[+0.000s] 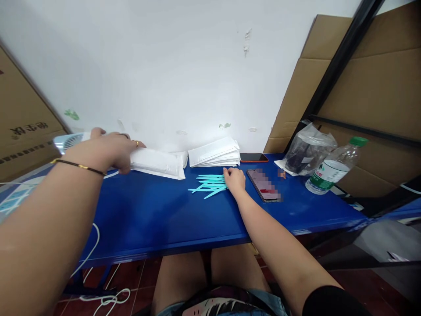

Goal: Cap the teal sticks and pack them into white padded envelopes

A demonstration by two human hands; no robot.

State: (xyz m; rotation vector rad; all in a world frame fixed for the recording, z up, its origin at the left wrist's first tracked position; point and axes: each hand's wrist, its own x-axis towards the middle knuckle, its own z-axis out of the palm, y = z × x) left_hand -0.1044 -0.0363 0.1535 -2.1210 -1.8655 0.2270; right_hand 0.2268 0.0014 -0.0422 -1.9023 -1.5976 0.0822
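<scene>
Left hand (pixel 110 149), ten o'clock: grip is clamping the end of the white packets (pixel 158 163) lying on the table (pixel 148 215). Teal sticks (pixel 208 184), twelve o'clock: right hand (pixel 235 180) is resting on them with fingers curled; cannot tell whether it is pinching any. Step, seemingly: pairing stick with packet. Next is calling for one stick singled out.

A dark smartphone (pixel 264 184) is laid flat on the blue tabletop (pixel 158 215), and a second, red-edged phone (pixel 254 157) is set behind it near the wall. To the right, a clear plastic water bottle with a green cap (pixel 332 171) is seen tilted beside a crumpled transparent bag (pixel 307 151), with brown cardboard sheets (pixel 378 87) propped behind.
</scene>
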